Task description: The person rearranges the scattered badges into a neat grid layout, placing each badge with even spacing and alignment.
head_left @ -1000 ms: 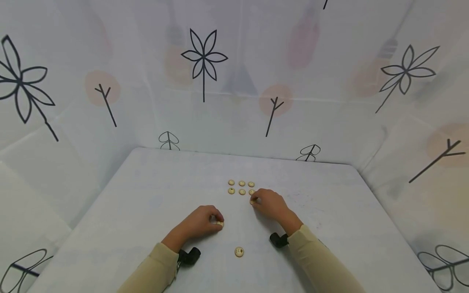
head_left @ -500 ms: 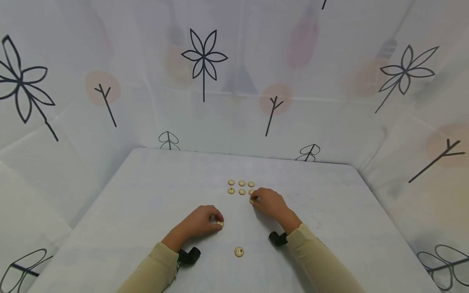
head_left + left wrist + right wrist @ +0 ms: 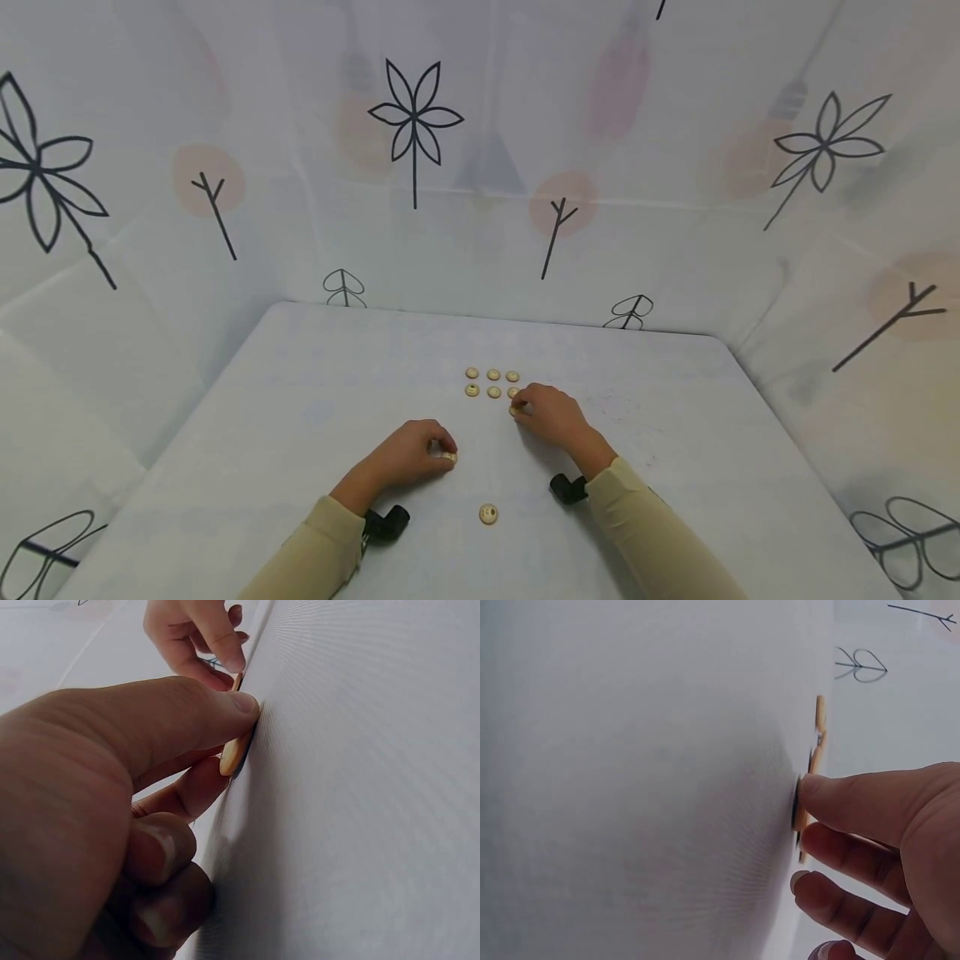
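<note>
My left hand (image 3: pixel 408 454) is low over the white table, pinching a small round wooden disc (image 3: pixel 450 457) between thumb and fingers. In the left wrist view that disc (image 3: pixel 234 755) is tilted on edge against the tabletop. Farther forward, my right hand (image 3: pixel 551 414) pinches another disc (image 3: pixel 515 411) at the near right end of a group of discs. The right wrist view has my thumb on this disc (image 3: pixel 801 814), which is close to the table surface. A single marked disc (image 3: pixel 488 514) lies flat between my forearms.
Several pale discs lie in two short rows, including a far left one (image 3: pixel 472 372) and a nearer middle one (image 3: pixel 493 392). The white table (image 3: pixel 322 375) stretches around them. Patterned white cloth (image 3: pixel 480 250) hangs behind it. A black device (image 3: pixel 388 525) sits at my left wrist.
</note>
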`<state>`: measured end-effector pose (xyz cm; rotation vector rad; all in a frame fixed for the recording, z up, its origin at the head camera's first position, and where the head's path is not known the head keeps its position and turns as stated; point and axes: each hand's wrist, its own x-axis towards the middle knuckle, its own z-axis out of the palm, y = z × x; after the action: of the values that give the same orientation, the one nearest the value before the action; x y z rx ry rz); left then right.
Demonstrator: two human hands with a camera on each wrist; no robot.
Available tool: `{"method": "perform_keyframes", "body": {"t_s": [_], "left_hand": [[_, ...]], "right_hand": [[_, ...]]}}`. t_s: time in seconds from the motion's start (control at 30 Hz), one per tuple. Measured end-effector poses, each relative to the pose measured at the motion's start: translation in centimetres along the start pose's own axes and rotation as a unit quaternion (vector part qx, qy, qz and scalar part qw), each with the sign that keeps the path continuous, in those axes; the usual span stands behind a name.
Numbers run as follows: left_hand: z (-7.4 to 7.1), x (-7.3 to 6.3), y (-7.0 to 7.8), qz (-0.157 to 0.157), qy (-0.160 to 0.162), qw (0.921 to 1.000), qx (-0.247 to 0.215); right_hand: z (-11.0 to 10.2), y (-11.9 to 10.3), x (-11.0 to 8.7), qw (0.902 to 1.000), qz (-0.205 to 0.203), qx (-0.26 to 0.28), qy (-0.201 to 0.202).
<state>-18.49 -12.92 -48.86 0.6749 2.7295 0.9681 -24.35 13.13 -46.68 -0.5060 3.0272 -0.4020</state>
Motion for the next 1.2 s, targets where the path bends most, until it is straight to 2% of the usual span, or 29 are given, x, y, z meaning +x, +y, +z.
{"method": "perform_keyframes", "body": {"t_s": [0.6,1.2], "left_hand": [[-0.2,-0.3,0.0,0.01,-0.002,0.9999,-0.011],[0.1,0.0,0.0,-0.006,-0.002,0.9999,-0.01]], "right_hand": [[-0.6,-0.9,-1.8,0.9999,-0.001,0.006,-0.009],[-0.8,-2.6,-4.1,0.9995,-0.024,0.008,-0.017]]}}
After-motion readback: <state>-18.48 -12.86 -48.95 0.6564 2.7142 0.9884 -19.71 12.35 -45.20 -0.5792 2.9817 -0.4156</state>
